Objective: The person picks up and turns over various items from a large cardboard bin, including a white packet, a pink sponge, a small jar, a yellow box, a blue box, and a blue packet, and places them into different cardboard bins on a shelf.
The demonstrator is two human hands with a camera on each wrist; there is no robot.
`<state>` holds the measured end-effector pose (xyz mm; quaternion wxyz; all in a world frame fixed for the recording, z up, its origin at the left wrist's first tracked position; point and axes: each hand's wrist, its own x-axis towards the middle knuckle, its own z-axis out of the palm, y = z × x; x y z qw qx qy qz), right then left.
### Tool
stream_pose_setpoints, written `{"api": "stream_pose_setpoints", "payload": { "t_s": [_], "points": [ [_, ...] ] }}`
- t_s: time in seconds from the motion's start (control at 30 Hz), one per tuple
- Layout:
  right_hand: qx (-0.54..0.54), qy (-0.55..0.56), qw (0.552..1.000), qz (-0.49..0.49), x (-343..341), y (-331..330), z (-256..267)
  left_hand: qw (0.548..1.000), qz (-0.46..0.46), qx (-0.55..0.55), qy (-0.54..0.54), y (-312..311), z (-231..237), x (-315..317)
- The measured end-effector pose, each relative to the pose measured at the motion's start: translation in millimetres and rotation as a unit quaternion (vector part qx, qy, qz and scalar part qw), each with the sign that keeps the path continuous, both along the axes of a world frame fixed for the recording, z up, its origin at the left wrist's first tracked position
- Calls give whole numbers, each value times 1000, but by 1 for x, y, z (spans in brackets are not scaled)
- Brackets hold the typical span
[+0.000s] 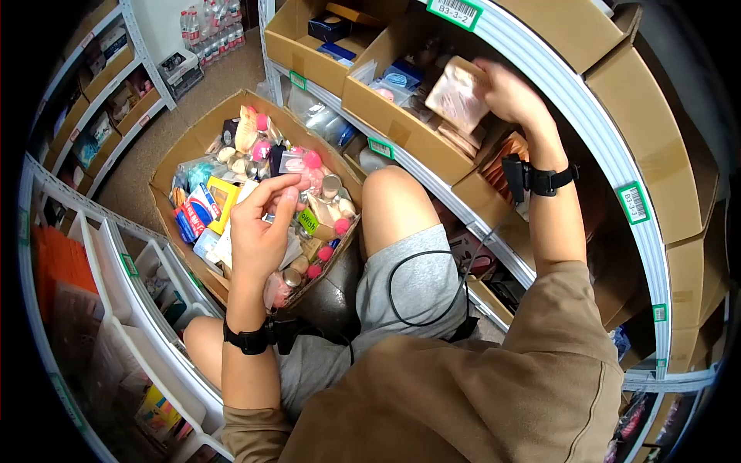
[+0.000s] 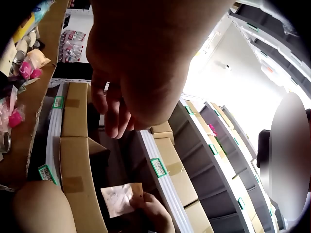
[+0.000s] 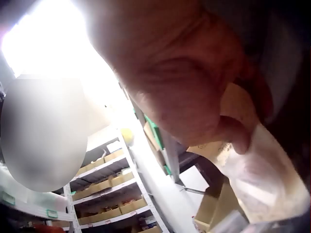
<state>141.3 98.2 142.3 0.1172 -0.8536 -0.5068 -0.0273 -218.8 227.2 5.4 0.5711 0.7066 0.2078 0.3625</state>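
Note:
My right hand (image 1: pixel 513 94) pinches a flat, square packet (image 1: pixel 457 94) by its edge, thumb on one face. The packet is pale tan with a whitish, shiny front; its contents are unclear. It is held over an open cardboard shelf box (image 1: pixel 401 127), where similar flat packets (image 1: pixel 461 139) stand below it. In the right wrist view the thumb lies across the packet (image 3: pixel 265 179). My left hand (image 1: pixel 264 224), fingers loosely bent and holding nothing, hovers over a large carton (image 1: pixel 179 147) of mixed small goods.
Inside the carton lie a yellow box (image 1: pixel 222 202), pink balls (image 1: pixel 311 159) and several bagged items. Shelving with labelled boxes curves along the right; white bins (image 1: pixel 127 339) line the left. A black cable (image 1: pixel 394 282) loops over my lap. Bottle packs (image 1: pixel 208 31) stand at the back.

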Motion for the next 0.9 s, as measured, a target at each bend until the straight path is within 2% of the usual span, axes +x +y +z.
{"api": "stream_pose_setpoints", "payload": {
  "t_s": [0.03,0.07,0.1,0.17,0.23,0.27,0.3,0.37,0.43,0.5,0.53,0.57,0.63,0.7,0.73,0.77,0.83,0.9],
  "points": [
    [-12,40,999,-30,4,-7,-3,1000,0,2,-3,0,-1,0],
    [-20,69,997,-12,24,-9,-17,1000,-5,-1,-1,0,-1,0],
    [-77,72,994,-7,20,-7,-18,1000,-10,-4,3,0,-2,1],
    [-164,22,986,-20,14,-2,-34,1000,-15,-7,-3,0,-9,3],
    [-188,-48,981,-11,18,-3,-67,999,-32,0,10,0,-13,5],
    [-203,-50,974,-88,12,0,-73,999,-34,-9,19,-3,-10,6],
    [-202,-49,974,-86,7,-3,-76,999,-33,-8,20,-5,-9,6],
    [-61,-214,970,-93,-6,-10,-81,998,-37,9,50,-7,-8,6],
    [-33,-207,975,-72,-16,-12,-74,998,-32,7,55,-7,-10,4],
    [-43,-178,983,16,-20,-12,-74,998,-33,19,56,-5,-11,2],
    [-97,-98,990,17,-18,-9,-78,998,-31,14,59,-3,-12,1],
    [-96,-96,990,23,-14,-10,-82,998,-25,14,62,-1,-12,0],
    [-184,-46,981,26,-6,-7,-89,998,-19,19,52,2,-10,-6],
    [-176,-67,982,-15,-30,0,-70,999,-7,22,32,7,-6,-11],
    [-109,-88,990,3,-33,2,-74,1000,1,7,22,10,-5,-14],
    [-66,-99,992,31,-45,10,-71,1000,8,-7,10,13,-4,-16],
    [3,-50,992,118,-81,34,-59,998,36,-43,-18,20,-6,-18],
    [-29,-24,983,181,-112,71,-59,994,80,-53,-47,24,-10,-16]
  ]
}}
